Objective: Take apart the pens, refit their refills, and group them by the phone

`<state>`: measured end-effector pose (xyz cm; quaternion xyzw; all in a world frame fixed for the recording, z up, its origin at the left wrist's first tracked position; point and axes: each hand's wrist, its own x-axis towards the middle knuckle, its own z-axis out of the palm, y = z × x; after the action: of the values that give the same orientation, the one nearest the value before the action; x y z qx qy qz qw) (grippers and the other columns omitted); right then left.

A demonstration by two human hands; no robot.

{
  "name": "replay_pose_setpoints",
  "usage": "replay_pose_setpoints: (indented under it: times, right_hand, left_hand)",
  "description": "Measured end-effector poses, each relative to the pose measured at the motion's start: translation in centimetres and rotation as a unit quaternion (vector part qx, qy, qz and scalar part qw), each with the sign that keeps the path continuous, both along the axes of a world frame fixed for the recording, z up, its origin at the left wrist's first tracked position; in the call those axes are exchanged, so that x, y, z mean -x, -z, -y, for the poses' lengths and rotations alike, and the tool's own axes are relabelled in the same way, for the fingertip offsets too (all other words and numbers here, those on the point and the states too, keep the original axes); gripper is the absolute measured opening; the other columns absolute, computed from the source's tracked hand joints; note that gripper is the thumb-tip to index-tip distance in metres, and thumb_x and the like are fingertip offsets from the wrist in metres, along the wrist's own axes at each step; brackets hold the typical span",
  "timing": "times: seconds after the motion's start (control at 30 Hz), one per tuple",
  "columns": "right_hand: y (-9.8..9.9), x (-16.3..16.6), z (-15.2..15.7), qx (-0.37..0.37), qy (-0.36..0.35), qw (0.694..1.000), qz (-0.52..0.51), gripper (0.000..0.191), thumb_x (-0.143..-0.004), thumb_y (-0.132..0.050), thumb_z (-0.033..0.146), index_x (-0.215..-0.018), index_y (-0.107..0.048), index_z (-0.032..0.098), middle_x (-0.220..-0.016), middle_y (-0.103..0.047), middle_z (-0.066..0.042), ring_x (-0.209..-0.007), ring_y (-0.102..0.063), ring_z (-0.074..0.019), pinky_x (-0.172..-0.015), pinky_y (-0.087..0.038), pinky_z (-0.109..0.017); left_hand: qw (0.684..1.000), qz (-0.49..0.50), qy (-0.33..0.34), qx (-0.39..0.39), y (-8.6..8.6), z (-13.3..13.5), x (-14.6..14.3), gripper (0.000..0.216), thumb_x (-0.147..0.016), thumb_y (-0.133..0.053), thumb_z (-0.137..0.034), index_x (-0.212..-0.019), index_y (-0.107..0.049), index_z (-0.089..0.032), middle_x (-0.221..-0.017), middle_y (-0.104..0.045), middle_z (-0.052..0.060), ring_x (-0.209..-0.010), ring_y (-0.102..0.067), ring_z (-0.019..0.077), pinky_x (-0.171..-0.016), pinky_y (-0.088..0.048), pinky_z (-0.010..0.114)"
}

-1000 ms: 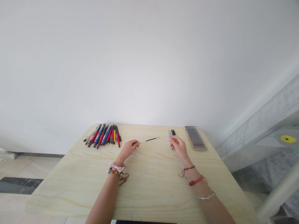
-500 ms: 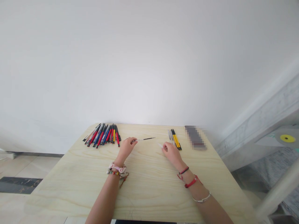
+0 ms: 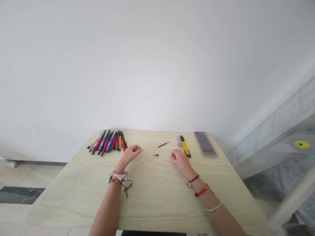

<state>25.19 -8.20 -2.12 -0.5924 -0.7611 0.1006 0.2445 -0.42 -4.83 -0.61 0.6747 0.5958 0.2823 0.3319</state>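
My left hand is closed in a pinch, with a faint clear bit showing past the fingertips; what it grips is too small to make out. A pen refill, dark along its visible part, lies slantwise on the table between my hands. Nearer to me rests a small black pen part. My right hand has its fingers closed round a clear pen barrel, whose pale end points left. Just beyond that hand lie yellow and black pens beside clear pen parts.
Several red, blue, yellow and clear pens form a bunch at the table's far left. A pixelated dark flat object lies at the far right. The pale wooden table meets a white wall at the back.
The refill has left my left hand and now lies on the table. My left hand has moved slightly left. A small black part now shows on the table. My right hand stays nearly still.
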Motion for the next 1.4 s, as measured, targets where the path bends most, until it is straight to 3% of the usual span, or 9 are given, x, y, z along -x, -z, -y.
replay_pose_setpoints:
  times: [0.2,0.4,0.47,0.6,0.83,1.0,1.2,1.4]
  right_hand:
    - [0.1,0.3,0.1,0.010,-0.009,1.000,0.007,0.009,-0.067,-0.046,0.009,-0.068,-0.048,0.018,-0.068,-0.054,-0.002,-0.066,-0.050,-0.0145,-0.059,-0.037,-0.024]
    - [-0.4,0.2,0.2,-0.015,-0.034,0.999,-0.027,0.012,-0.073,-0.045,0.015,-0.083,-0.052,0.015,-0.083,-0.056,-0.006,-0.074,-0.052,-0.0154,-0.069,-0.039,-0.027]
    - [-1.0,-0.3,0.1,-0.021,-0.051,0.998,-0.044,0.015,-0.073,-0.047,0.019,-0.087,-0.052,0.015,-0.088,-0.056,-0.007,-0.075,-0.052,-0.0152,-0.070,-0.040,-0.028]
    - [-2.3,-1.2,-0.1,-0.008,-0.033,0.998,-0.054,0.010,-0.074,-0.045,0.019,-0.076,-0.055,0.016,-0.075,-0.058,-0.004,-0.065,-0.052,-0.0129,-0.063,-0.040,-0.025]
    - [-3.2,-1.6,0.3,0.083,-0.059,0.995,0.007,0.014,-0.073,-0.047,0.022,-0.065,-0.057,0.017,-0.060,-0.060,-0.001,-0.056,-0.053,-0.0120,-0.053,-0.036,-0.022]
    - [-2.9,-0.9,0.7,0.096,-0.090,0.988,0.079,0.010,-0.071,-0.051,0.018,-0.074,-0.060,0.017,-0.066,-0.062,-0.003,-0.062,-0.055,-0.0136,-0.055,-0.036,-0.022]
    - [-2.1,0.5,1.0,0.094,-0.099,0.980,0.142,0.015,-0.074,-0.046,0.015,-0.071,-0.060,0.017,-0.076,-0.061,-0.005,-0.071,-0.056,-0.0151,-0.058,-0.037,-0.022]
    - [-4.0,-0.8,1.2,0.115,-0.066,0.983,0.124,0.013,-0.073,-0.047,0.016,-0.078,-0.060,0.016,-0.077,-0.062,-0.006,-0.070,-0.056,-0.0140,-0.061,-0.038,-0.021]
  left_hand:
    - [0.997,-0.075,-0.002,0.001,1.8,-0.4,-0.8,0.024,-0.069,-0.044,-0.034,-0.077,-0.058,-0.016,-0.066,-0.058,0.001,-0.062,-0.054,0.0137,-0.059,-0.040,0.024]
    - [0.974,-0.200,-0.031,-0.096,2.6,-0.1,-2.3,0.022,-0.069,-0.051,-0.031,-0.085,-0.057,-0.016,-0.089,-0.053,0.008,-0.083,-0.053,0.0185,-0.071,-0.041,0.028]
    - [0.970,-0.204,-0.040,-0.124,2.8,0.1,-2.6,0.029,-0.069,-0.052,-0.033,-0.093,-0.055,-0.016,-0.094,-0.050,0.009,-0.085,-0.053,0.0197,-0.072,-0.041,0.030]
    - [0.970,-0.194,-0.033,-0.139,3.0,0.1,-2.9,0.029,-0.072,-0.049,-0.034,-0.094,-0.054,-0.016,-0.092,-0.049,0.009,-0.082,-0.054,0.0189,-0.070,-0.043,0.030]
    - [0.970,-0.194,-0.060,-0.131,3.3,-0.1,-2.6,0.024,-0.073,-0.049,-0.031,-0.091,-0.055,-0.017,-0.088,-0.052,0.007,-0.080,-0.054,0.0180,-0.069,-0.044,0.029]
    - [0.969,-0.195,-0.074,-0.131,3.1,0.0,-2.6,0.020,-0.073,-0.049,-0.029,-0.087,-0.056,-0.017,-0.087,-0.052,0.007,-0.081,-0.054,0.0180,-0.068,-0.043,0.028]
    - [0.972,-0.171,-0.067,-0.148,2.3,0.4,-3.3,0.017,-0.074,-0.047,-0.025,-0.086,-0.056,-0.017,-0.086,-0.052,0.005,-0.076,-0.053,0.0165,-0.066,-0.043,0.028]
    - [0.962,-0.213,-0.092,-0.144,2.4,0.7,-3.9,0.022,-0.074,-0.047,-0.029,-0.091,-0.056,-0.017,-0.090,-0.052,0.008,-0.084,-0.051,0.0205,-0.068,-0.043,0.030]
